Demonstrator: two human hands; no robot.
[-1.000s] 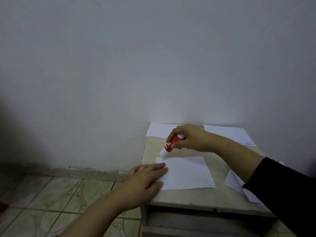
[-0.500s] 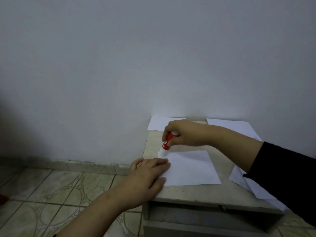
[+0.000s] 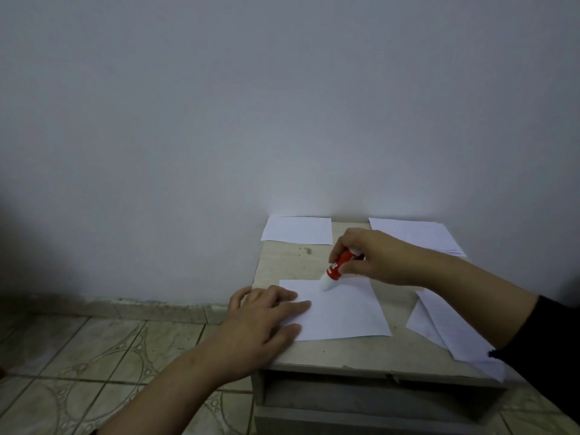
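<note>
One glue stick [image 3: 337, 269], lettering unreadable: right hand [image 3: 375, 259] grips it, tip on sheet [image 3: 345, 312]; left hand [image 3: 260, 324] flat on it.

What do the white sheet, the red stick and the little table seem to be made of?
White sheet: thin matte paper, lying flat with crisp edges. Red stick: probably plastic, smooth red barrel with white tip. Table: pale streaked top, chipped front edge; perhaps laminated board or stone, unclear.
</note>
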